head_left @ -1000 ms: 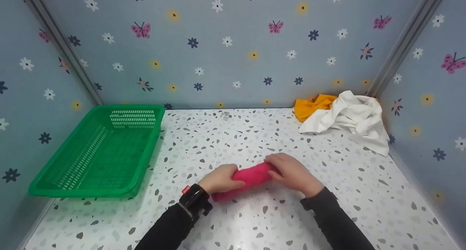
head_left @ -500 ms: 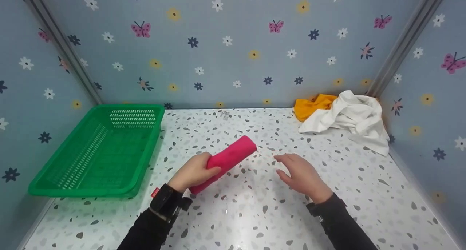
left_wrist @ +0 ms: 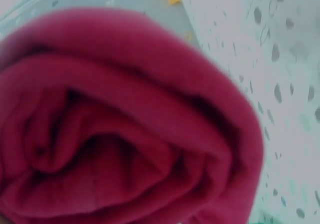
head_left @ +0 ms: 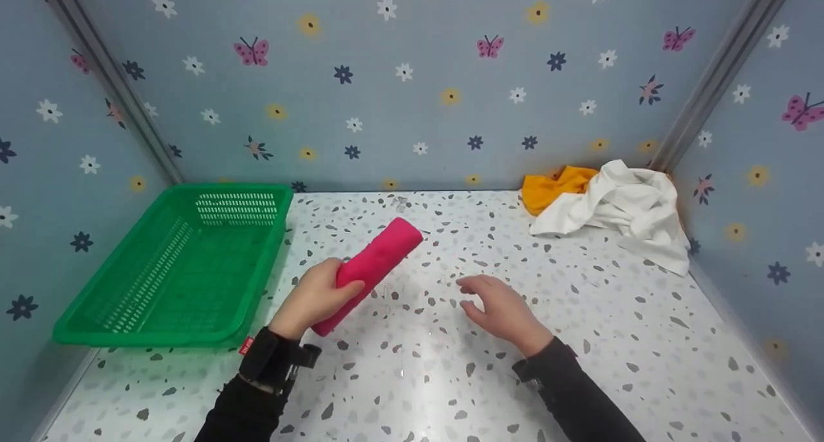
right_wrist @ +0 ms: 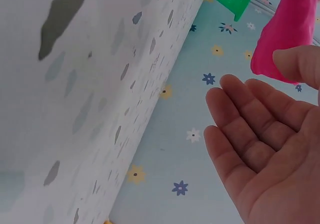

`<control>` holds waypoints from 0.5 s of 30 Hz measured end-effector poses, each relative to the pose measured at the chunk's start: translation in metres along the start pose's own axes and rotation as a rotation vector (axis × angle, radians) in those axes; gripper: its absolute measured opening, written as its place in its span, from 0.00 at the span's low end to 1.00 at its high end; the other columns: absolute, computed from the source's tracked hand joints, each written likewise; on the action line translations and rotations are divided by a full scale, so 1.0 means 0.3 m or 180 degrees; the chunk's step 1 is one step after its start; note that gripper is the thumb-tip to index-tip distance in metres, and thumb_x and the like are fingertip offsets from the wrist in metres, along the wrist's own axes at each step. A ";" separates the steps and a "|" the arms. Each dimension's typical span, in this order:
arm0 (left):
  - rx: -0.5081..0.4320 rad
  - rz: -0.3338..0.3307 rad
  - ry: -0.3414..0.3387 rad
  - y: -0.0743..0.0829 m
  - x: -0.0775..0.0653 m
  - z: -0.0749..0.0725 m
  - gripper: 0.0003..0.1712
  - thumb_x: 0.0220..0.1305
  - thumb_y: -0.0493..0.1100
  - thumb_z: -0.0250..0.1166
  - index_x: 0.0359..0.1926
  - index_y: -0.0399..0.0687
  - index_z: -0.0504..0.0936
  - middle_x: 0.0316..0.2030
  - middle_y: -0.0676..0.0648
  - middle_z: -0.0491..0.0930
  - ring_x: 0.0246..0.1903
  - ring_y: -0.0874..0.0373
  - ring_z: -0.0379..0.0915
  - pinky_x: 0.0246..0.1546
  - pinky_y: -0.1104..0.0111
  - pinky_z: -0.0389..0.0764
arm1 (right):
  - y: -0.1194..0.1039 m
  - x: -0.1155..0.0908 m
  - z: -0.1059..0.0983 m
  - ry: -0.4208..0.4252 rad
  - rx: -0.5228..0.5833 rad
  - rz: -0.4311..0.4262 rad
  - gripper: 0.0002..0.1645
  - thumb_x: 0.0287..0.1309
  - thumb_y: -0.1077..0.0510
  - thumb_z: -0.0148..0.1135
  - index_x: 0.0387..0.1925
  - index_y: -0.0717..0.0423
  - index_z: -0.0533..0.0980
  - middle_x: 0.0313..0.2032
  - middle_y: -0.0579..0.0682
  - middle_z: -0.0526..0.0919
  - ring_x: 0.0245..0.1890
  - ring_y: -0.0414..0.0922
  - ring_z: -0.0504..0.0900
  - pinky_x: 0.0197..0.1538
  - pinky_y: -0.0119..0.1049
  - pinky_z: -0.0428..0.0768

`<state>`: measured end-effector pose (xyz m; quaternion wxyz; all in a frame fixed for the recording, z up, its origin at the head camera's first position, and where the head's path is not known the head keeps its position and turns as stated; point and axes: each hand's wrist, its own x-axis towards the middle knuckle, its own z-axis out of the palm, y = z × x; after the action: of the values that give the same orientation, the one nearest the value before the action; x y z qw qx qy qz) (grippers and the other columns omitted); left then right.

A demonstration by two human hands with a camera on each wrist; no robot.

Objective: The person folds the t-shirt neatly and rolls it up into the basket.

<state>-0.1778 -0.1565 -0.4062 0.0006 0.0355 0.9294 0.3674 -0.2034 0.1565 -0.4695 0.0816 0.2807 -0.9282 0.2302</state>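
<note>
A bright pink rolled-up cloth [head_left: 386, 246] is held by my left hand [head_left: 315, 297], thumb on the near side, fingers hidden behind the roll. It slants up to the right above the speckled table. Its spiral end, with loose inner folds, fills much of the left wrist view as a dark pink cloth roll [left_wrist: 130, 119]. My right hand [head_left: 502, 310] hovers to the right of the roll, apart from it, holding nothing. In the right wrist view the right hand's fingers [right_wrist: 250, 119] are loosely bent, with the pink roll [right_wrist: 287, 34] beyond the thumb.
A green plastic basket [head_left: 241, 300] with slotted walls stands at the left. Crumpled white cloth [head_left: 634, 204] and an orange cloth [head_left: 553, 188] lie in the back right corner. Patterned blue walls [head_left: 412, 107] enclose the speckled white table [head_left: 425, 377] at the back and sides.
The right hand has let go of the pink roll. My left hand has carried it left and up, tilting it more steeply. The right hand moved away, then slightly back left.
</note>
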 end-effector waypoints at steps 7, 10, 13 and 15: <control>0.0010 -0.0004 0.0185 -0.030 -0.003 -0.085 0.19 0.57 0.45 0.61 0.43 0.33 0.71 0.34 0.41 0.76 0.31 0.50 0.73 0.31 0.59 0.77 | 0.006 0.058 0.006 -0.0048 0.0184 0.0199 0.20 0.57 0.55 0.59 0.52 0.53 0.74 0.45 0.47 0.79 0.45 0.42 0.76 0.49 0.39 0.73; -0.0048 0.0003 0.0291 -0.042 -0.011 -0.130 0.20 0.58 0.45 0.59 0.45 0.32 0.70 0.35 0.39 0.75 0.32 0.49 0.73 0.31 0.59 0.77 | 0.015 0.073 -0.003 -0.0002 0.0157 0.0283 0.18 0.57 0.55 0.59 0.50 0.53 0.75 0.43 0.47 0.79 0.44 0.42 0.77 0.48 0.38 0.73; -0.0125 -0.0064 0.0352 -0.053 -0.023 -0.184 0.23 0.60 0.46 0.58 0.49 0.32 0.69 0.39 0.37 0.74 0.34 0.47 0.72 0.32 0.58 0.77 | 0.027 0.078 -0.019 0.0038 0.0125 0.0401 0.16 0.56 0.56 0.59 0.48 0.53 0.76 0.41 0.46 0.79 0.42 0.42 0.77 0.47 0.38 0.73; -0.0157 -0.0131 0.0398 -0.061 -0.030 -0.225 0.25 0.61 0.47 0.57 0.52 0.32 0.67 0.41 0.36 0.73 0.36 0.46 0.72 0.33 0.58 0.77 | 0.036 0.079 -0.030 0.0054 0.0115 0.0479 0.16 0.56 0.56 0.59 0.47 0.52 0.76 0.40 0.46 0.79 0.41 0.41 0.77 0.46 0.38 0.73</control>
<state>-0.1718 -0.2166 -0.3696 -0.0490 -0.0068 0.9188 0.3916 -0.2289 0.1575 -0.4590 0.0669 0.2096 -0.9416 0.2547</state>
